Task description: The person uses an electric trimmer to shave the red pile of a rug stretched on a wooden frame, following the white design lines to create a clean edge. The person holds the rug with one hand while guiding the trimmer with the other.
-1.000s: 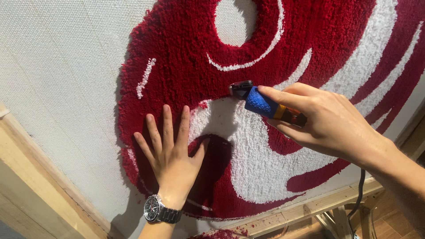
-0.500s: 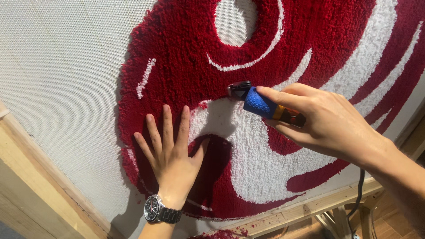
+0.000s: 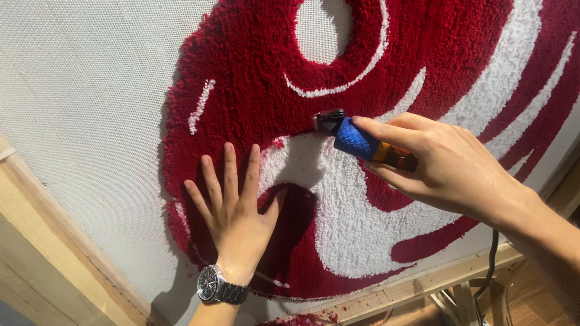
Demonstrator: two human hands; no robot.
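Note:
A tufted rug point(image 3: 254, 78) in dark red and white pile is stretched on pale backing cloth point(image 3: 78, 108) over a wooden frame. My left hand point(image 3: 232, 202) lies flat on the red pile with its fingers spread, a metal wristwatch point(image 3: 219, 288) on the wrist. My right hand point(image 3: 447, 166) grips a small blue and orange electric trimmer point(image 3: 356, 137). Its dark head point(image 3: 329, 122) touches the pile at the border of red and white, just above and to the right of my left fingertips.
The wooden frame point(image 3: 42, 241) runs along the lower left, and another beam point(image 3: 423, 287) along the bottom. A black power cord point(image 3: 486, 271) hangs below my right wrist. Red yarn fluff point(image 3: 302, 319) lies at the bottom edge.
The trimmer and my right hand have shifted very slightly left along the red and white border. My left hand has stayed in place.

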